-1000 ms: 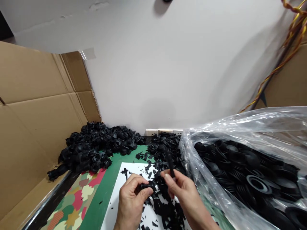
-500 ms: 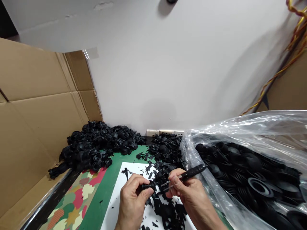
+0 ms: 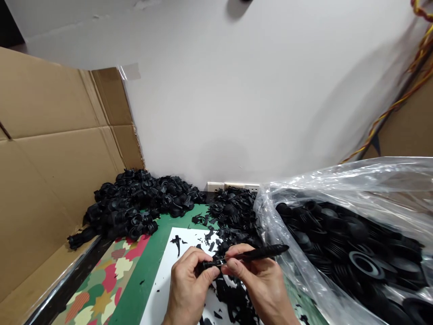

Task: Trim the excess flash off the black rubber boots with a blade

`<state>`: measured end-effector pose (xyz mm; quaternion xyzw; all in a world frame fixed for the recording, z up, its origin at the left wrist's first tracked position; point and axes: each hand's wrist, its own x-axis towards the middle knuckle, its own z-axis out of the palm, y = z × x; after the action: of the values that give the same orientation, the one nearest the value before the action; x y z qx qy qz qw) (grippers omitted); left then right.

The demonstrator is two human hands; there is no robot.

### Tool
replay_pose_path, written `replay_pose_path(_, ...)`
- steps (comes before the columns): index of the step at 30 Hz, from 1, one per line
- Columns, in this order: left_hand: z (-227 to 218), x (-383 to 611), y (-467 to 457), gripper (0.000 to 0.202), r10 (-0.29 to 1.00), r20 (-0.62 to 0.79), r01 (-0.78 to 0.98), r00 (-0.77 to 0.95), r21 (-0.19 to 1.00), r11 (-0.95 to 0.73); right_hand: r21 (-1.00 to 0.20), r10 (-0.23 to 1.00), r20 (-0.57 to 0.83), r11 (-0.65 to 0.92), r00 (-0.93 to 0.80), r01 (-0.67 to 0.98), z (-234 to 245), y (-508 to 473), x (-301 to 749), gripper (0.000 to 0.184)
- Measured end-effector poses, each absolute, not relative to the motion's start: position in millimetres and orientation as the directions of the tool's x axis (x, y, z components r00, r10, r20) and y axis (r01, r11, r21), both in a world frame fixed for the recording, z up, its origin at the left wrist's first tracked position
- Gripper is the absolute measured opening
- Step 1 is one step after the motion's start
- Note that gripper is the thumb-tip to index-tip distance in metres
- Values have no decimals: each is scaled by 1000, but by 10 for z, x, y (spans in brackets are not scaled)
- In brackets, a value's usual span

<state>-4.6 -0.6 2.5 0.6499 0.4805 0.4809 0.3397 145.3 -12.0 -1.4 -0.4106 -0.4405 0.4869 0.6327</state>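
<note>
Pinched between the thumb and fingers of my left hand [image 3: 189, 282] is a small black rubber part [image 3: 202, 266], mostly covered by the fingers. My right hand [image 3: 259, 275] grips black-handled tweezers [image 3: 267, 252], their dark end pointing right and slightly up. The thin metal tips meet the rubber part close to my left thumb; exactly where they touch is hard to see. Both hands are closed and almost meet above a white sheet [image 3: 162, 271] strewn with black rubber scraps [image 3: 233, 298].
A heap of ribbed black rubber parts [image 3: 135, 203] lies at the left by a cardboard panel [image 3: 61, 149]. More scraps [image 3: 233, 210] are piled behind the sheet. On the right, a clear plastic bag [image 3: 270, 212] holds larger black rubber pieces [image 3: 338, 239]. A green mat [image 3: 135, 284] lies underneath.
My right hand has moved left, bringing the tweezers against the rubber part; before, their tips were apart from it. My left hand has stayed nearly in place.
</note>
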Motion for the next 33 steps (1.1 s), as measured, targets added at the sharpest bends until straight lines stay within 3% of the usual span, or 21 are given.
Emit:
replay_pose_path(8, 16, -23, -25, 7, 933, 349, 343, 89, 869, -358, -959, 977, 189, 205, 97, -198, -66, -102, 1472, 16)
replay_pose_path(14, 17, -8, -28, 9, 926, 368, 378, 86, 848, -372, -931, 926, 366, 366, 94, 17, -106, -147, 1436, 15)
replay_pose_path(16, 3, -17, -42, 9, 913, 397, 391, 96, 829, -401, -868, 866, 492, 479, 89, 132, -110, -147, 1430, 15)
replay_pose_path(19, -19, -30, -53, 8, 880, 457, 365, 129, 803, -471, -659, 678, 730, 668, 80, 346, -107, -85, 1520, 17)
replay_pose_path(20, -23, -32, -50, 8, 876, 465, 347, 128, 806, -479, -588, 620, 781, 690, 75, 422, -106, -51, 1576, 18)
replay_pose_path(22, -20, -28, -35, 8, 886, 453, 307, 100, 833, -461, -608, 641, 751, 581, 156, 541, -111, 11, 1694, 14)
replay_pose_path(24, -9, -20, -17, 9, 905, 421, 265, 64, 867, -422, -738, 717, 638, 464, 281, 489, -124, 46, 1767, 12)
replay_pose_path(27, 11, -12, -4, 9, 922, 385, 209, 29, 900, -382, -931, 879, 356, 307, 317, 196, -136, 30, 1735, 20)
replay_pose_path(29, 18, -11, -6, 10, 931, 364, 188, 12, 914, -359, -970, 927, 236, 244, 291, 7, -120, -5, 1656, 28)
replay_pose_path(33, 17, -11, -11, 9, 940, 341, 186, 2, 924, -335, -952, 953, 168, 223, 252, -211, -46, -66, 1537, 34)
